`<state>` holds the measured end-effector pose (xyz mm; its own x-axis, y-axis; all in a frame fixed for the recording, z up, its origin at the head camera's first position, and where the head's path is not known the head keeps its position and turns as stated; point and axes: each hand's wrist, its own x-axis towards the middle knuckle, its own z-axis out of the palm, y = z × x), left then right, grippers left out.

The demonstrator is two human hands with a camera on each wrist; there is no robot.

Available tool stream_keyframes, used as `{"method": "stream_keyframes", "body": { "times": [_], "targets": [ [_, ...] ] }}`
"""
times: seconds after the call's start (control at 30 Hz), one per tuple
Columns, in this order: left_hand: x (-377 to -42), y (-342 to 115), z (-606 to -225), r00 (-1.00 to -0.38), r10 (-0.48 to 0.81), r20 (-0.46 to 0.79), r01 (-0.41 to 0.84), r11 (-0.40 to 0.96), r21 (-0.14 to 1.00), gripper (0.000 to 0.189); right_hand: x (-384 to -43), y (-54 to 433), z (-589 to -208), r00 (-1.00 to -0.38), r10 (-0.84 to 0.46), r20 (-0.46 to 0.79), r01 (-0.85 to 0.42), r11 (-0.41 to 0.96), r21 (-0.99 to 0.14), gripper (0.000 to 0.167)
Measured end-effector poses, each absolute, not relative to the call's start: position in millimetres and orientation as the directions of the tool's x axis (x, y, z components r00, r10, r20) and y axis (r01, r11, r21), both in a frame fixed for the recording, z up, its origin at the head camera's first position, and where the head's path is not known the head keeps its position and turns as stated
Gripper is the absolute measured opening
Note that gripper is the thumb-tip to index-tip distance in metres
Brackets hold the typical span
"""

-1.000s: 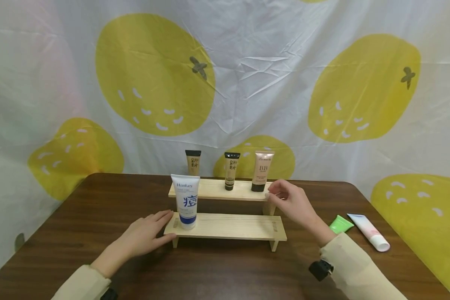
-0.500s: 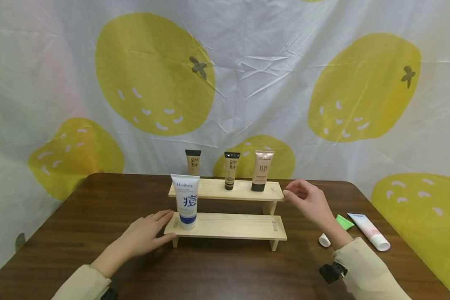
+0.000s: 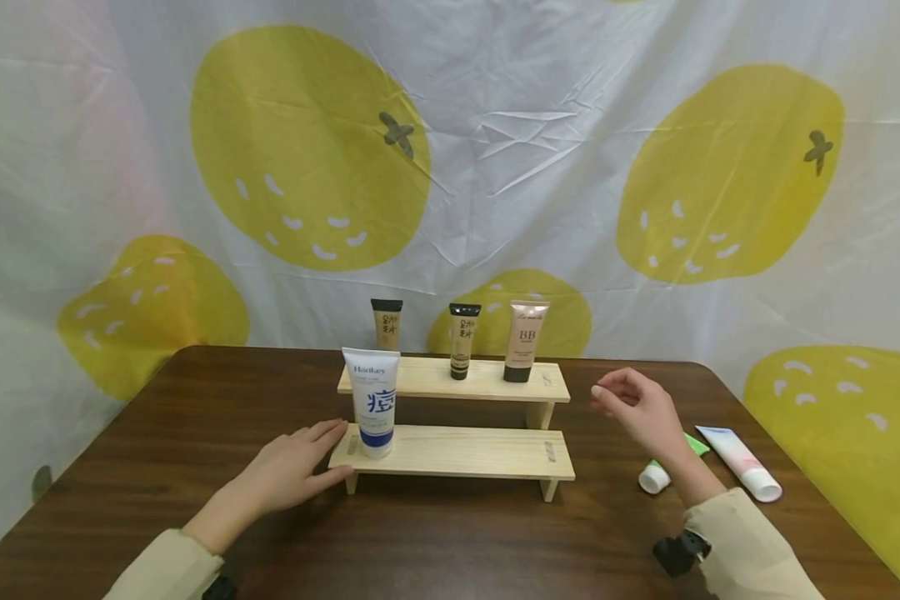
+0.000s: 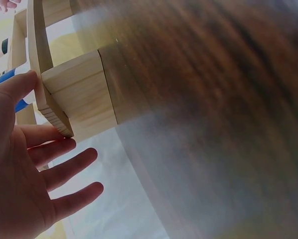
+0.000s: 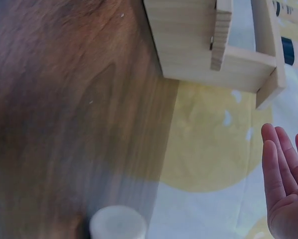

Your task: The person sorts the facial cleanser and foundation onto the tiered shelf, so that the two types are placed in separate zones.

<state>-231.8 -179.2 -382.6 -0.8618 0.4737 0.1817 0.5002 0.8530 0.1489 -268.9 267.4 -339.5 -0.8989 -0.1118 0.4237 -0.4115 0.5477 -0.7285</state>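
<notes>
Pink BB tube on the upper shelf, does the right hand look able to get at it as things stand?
Probably yes: the right hand seems to hold nothing, and no other item shows between it and the pink BB tube, rightmost on the upper shelf.

Head view: from the person's head, facing forward and down across the table [image 3: 450, 550], the whole wooden stand [image 3: 457, 454] just below centre. Left wrist view: close in, rolled sideways, the left hand [image 4: 19, 184] at eight o'clock, the stand's left end at ten. Right wrist view: rolled oppositely, right hand [image 5: 291, 201] at four, stand between one and two. All three share the stand.
</notes>
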Motion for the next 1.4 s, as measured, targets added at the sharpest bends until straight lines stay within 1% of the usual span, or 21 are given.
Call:
{"method": "stream_keyframes", "body": {
  "times": [0.23, 0.5, 0.67, 0.73, 0.87, 1.0, 1.1, 1.27, 1.33, 1.4],
  "targets": [
    [-232, -179, -383, -0.865, 0.467, 0.184, 0.495, 0.856, 0.152, 0.072, -270, 281, -346, -0.926, -0.092, 0.366, -0.356, 0.540, -0.763, 0.027],
    [-230, -178, -379, -0.866, 0.467, 0.180, 0.494, 0.855, 0.156, 0.072, -274, 301, -355, -0.958, -0.083, 0.276, -0.280, 0.492, -0.824, 0.033],
    [-229, -178, -379, -0.864, 0.469, 0.183, 0.496, 0.854, 0.157, 0.071, -293, 334, -381, -0.968, -0.060, 0.245, -0.247, 0.412, -0.877, 0.031],
    [-229, -178, -379, -0.863, 0.469, 0.185, 0.497, 0.854, 0.156, 0.071, -303, 349, -395, -0.972, -0.029, 0.234, -0.228, 0.379, -0.897, 0.035],
    [-229, -178, -379, -0.865, 0.469, 0.181, 0.496, 0.855, 0.154, 0.072, -317, 372, -416, -0.976, 0.024, 0.217, -0.193, 0.370, -0.909, 0.048],
    [-229, -178, -379, -0.864, 0.469, 0.182, 0.496, 0.854, 0.153, 0.071, -321, 387, -425, -0.980, 0.071, 0.187, -0.146, 0.379, -0.914, 0.049],
    [-229, -178, -379, -0.865, 0.469, 0.181, 0.495, 0.855, 0.154, 0.070, -319, 395, -425, -0.983, 0.104, 0.151, -0.102, 0.378, -0.920, 0.051],
    [-229, -178, -380, -0.866, 0.467, 0.177, 0.493, 0.856, 0.157, 0.071, -281, 371, -382, -0.988, 0.130, 0.078, -0.019, 0.408, -0.913, 0.050],
    [-229, -178, -380, -0.867, 0.465, 0.176, 0.492, 0.856, 0.158, 0.071, -268, 362, -367, -0.987, 0.148, 0.061, 0.005, 0.411, -0.912, 0.047],
    [-230, -178, -380, -0.868, 0.464, 0.174, 0.490, 0.857, 0.157, 0.072, -267, 366, -370, -0.983, 0.173, 0.064, 0.011, 0.398, -0.917, 0.045]
  ]
}}
